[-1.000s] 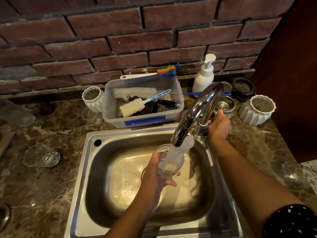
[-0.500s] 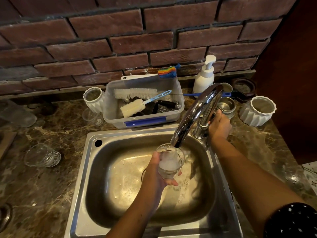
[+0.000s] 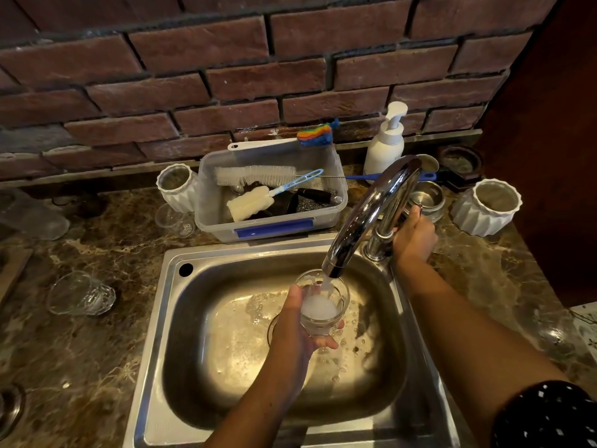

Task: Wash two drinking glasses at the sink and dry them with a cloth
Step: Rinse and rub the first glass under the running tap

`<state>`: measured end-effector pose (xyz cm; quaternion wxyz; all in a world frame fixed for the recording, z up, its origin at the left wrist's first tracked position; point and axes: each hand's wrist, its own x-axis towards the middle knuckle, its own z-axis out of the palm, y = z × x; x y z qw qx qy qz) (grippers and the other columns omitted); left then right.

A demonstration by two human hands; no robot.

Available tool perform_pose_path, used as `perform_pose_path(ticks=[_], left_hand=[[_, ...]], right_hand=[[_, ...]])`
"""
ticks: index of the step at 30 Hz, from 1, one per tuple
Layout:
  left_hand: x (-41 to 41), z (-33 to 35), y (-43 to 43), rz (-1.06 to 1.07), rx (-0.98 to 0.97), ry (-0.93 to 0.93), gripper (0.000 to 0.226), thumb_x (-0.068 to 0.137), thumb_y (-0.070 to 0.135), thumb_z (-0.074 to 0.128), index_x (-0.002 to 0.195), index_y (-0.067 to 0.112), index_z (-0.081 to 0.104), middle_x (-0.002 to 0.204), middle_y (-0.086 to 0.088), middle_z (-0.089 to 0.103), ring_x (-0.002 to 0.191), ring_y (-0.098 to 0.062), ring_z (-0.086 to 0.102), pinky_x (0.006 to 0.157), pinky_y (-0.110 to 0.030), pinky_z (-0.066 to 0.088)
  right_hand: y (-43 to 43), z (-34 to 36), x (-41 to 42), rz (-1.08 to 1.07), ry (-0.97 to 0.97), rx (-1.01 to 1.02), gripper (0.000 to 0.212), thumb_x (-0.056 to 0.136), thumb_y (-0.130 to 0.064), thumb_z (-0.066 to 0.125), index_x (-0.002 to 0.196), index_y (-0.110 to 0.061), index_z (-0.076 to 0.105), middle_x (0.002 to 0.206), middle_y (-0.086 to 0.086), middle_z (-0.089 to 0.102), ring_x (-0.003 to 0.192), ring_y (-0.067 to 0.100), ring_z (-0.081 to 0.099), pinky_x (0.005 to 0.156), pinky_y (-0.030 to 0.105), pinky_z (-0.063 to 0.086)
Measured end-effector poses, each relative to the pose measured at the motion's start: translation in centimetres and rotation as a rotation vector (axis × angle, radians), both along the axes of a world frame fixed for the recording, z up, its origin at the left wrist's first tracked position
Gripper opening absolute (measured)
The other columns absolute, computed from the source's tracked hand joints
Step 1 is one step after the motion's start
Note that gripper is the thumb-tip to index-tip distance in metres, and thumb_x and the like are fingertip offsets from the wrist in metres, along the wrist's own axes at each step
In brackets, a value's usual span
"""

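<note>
Holding a small clear drinking glass [image 3: 324,307] upright over the stainless steel sink [image 3: 176,318], I have my left hand [image 3: 295,333] wrapped round its left side. My thumb lies up near the rim and my fingertips curl under the base on the far side. The glass sits directly under the mouth of the curved chrome tap [image 3: 371,215], and a thin white stream runs into it; the inside looks foamy white. My right hand [image 3: 415,236] is curled round the tap's lever behind the foot of the spout, at the sink's back right corner. A second clear faceted glass [image 3: 80,294] lies on its side on the brown marbled counter [image 3: 97,367], well to the left of the sink and apart from both my hands. Behind the sink stands a clear plastic tub [image 3: 274,226] with a blue latch, holding brushes, and just to its right a white pump bottle [image 3: 386,147].
</note>
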<state>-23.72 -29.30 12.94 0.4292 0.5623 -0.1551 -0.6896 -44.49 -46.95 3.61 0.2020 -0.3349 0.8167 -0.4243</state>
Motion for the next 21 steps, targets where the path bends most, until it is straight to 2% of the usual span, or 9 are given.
perform_pose_path(ticks=[3, 5, 7, 10, 13, 16, 18, 19, 21], left_hand=[[0.1, -0.3, 0.0, -0.018, -0.021, 0.005, 0.073, 0.079, 0.063, 0.041, 0.130, 0.014, 0.057, 0.123, -0.021, 0.068, 0.112, -0.049, 0.064, 0.066, -0.037, 0.054], [0.2, -0.4, 0.1, -0.024, -0.033, 0.001, 0.074, 0.079, 0.064, 0.042, 0.130, 0.013, 0.058, 0.121, -0.021, 0.068, 0.104, -0.044, 0.067, 0.062, -0.035, 0.056], [0.2, -0.6, 0.1, -0.028, -0.038, 0.005, 0.073, 0.078, 0.063, 0.042, 0.129, 0.013, 0.058, 0.119, -0.021, 0.069, 0.098, -0.041, 0.068, 0.058, -0.033, 0.056], [0.3, -0.9, 0.1, -0.034, -0.041, 0.004, 0.070, 0.079, 0.064, 0.041, 0.128, 0.017, 0.059, 0.120, -0.018, 0.069, 0.105, -0.044, 0.067, 0.061, -0.034, 0.057], [0.3, -1.0, 0.1, -0.015, -0.031, 0.001, 0.071, 0.076, 0.066, 0.044, 0.127, 0.019, 0.059, 0.123, -0.017, 0.068, 0.110, -0.046, 0.066, 0.064, -0.036, 0.056], [0.3, -1.1, 0.1, 0.012, -0.007, 0.004, 0.080, 0.070, 0.068, 0.050, 0.132, 0.016, 0.057, 0.126, -0.019, 0.065, 0.111, -0.047, 0.065, 0.064, -0.037, 0.055], [0.4, -1.2, 0.1, 0.035, 0.023, 0.018, 0.085, 0.068, 0.066, 0.052, 0.135, 0.014, 0.054, 0.131, -0.021, 0.061, 0.113, -0.048, 0.063, 0.073, -0.045, 0.055], [0.6, -1.3, 0.2, 0.036, 0.021, 0.023, 0.084, 0.069, 0.066, 0.052, 0.135, 0.014, 0.054, 0.131, -0.020, 0.061, 0.114, -0.046, 0.064, 0.080, -0.050, 0.054], [1.0, -1.4, 0.6, 0.003, -0.026, 0.018, 0.079, 0.072, 0.068, 0.049, 0.133, 0.018, 0.056, 0.129, -0.016, 0.064, 0.112, -0.041, 0.067, 0.085, -0.051, 0.054]], right_hand=[[0.0, 0.0, 0.1, -0.012, -0.020, 0.006, 0.051, 0.107, -0.039, 0.033, 0.083, -0.002, 0.058, 0.096, 0.028, 0.066, 0.095, 0.042, 0.058, 0.079, 0.044, 0.041], [0.0, 0.0, 0.1, -0.023, -0.035, 0.018, 0.053, 0.107, -0.040, 0.032, 0.088, 0.001, 0.061, 0.099, 0.028, 0.066, 0.100, 0.043, 0.058, 0.084, 0.046, 0.043], [0.0, 0.1, 0.1, -0.024, -0.036, 0.022, 0.050, 0.107, -0.040, 0.032, 0.083, -0.004, 0.058, 0.099, 0.028, 0.066, 0.100, 0.042, 0.058, 0.084, 0.046, 0.043], [0.1, 0.3, 0.1, -0.019, -0.024, 0.030, 0.049, 0.107, -0.040, 0.033, 0.079, -0.006, 0.054, 0.095, 0.027, 0.066, 0.096, 0.042, 0.059, 0.080, 0.044, 0.041], [0.3, 0.4, 0.0, 0.005, -0.036, 0.046, 0.052, 0.106, -0.040, 0.034, 0.088, 0.001, 0.060, 0.095, 0.025, 0.067, 0.096, 0.040, 0.060, 0.080, 0.043, 0.042], [1.5, 0.9, -0.1, 0.090, -0.079, 0.052, 0.037, 0.105, -0.035, 0.042, 0.096, -0.005, 0.063, 0.092, 0.011, 0.066, 0.097, 0.033, 0.063, 0.072, 0.030, 0.041], [3.0, 1.9, 0.0, 0.157, -0.084, 0.033, 0.020, 0.103, -0.025, 0.048, 0.103, -0.010, 0.060, 0.095, 0.006, 0.064, 0.098, 0.031, 0.064, 0.070, 0.029, 0.042], [4.0, 2.6, 0.2, 0.185, -0.080, 0.010, 0.016, 0.101, -0.019, 0.050, 0.110, -0.010, 0.060, 0.100, 0.006, 0.064, 0.103, 0.031, 0.064, 0.075, 0.031, 0.045], [6.5, 4.3, 0.9, 0.221, -0.036, -0.034, 0.032, 0.098, -0.012, 0.054, 0.129, -0.009, 0.055, 0.125, 0.010, 0.060, 0.121, 0.026, 0.056, 0.096, 0.035, 0.047]])
